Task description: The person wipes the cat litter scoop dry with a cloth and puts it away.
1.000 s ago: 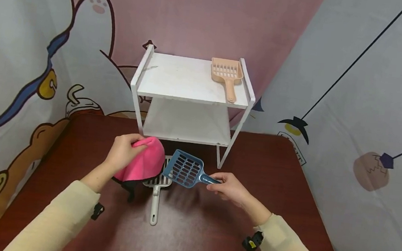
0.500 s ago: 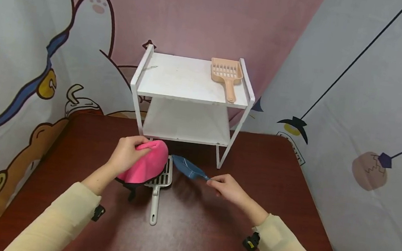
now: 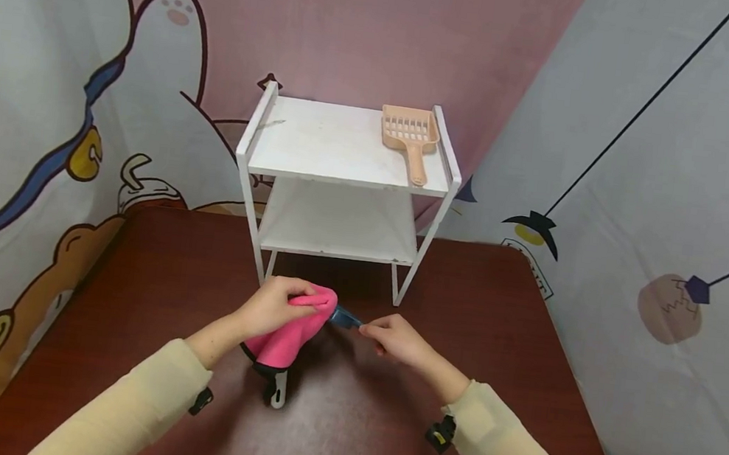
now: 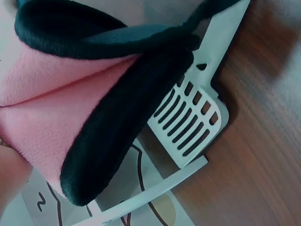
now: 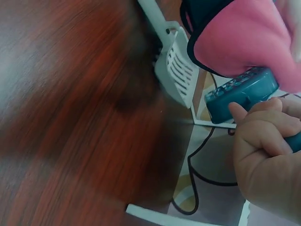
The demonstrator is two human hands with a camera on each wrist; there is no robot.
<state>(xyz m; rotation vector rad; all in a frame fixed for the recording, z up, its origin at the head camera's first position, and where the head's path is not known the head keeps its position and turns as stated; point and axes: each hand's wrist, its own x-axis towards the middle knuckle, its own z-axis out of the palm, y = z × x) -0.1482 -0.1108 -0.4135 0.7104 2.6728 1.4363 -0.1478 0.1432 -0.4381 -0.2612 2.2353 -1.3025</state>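
Pinching pink cloth (image 3: 289, 342) between thumb and fingers of left hand (image 3: 272, 312), black edging downward, above table (image 3: 489, 307). Gripping blue scoop (image 3: 346, 319) by its handle in right hand (image 3: 398, 339), also raised, just beside the cloth and partly hidden behind it. Cannot tell whether touching. Underneath, flat on the table, white scoop (image 4: 188, 122). Farther back, on top of white shelf (image 3: 320, 138), tan scoop (image 3: 415, 164).

Even light fills the fairly sharp head view; pale glare whitens the worktop (image 3: 356, 434) toward six o'clock, with soft-edged shadows nearer centre. Both wrist views look softer and cooler, the right one dimmer, with hazy glare at ten o'clock.
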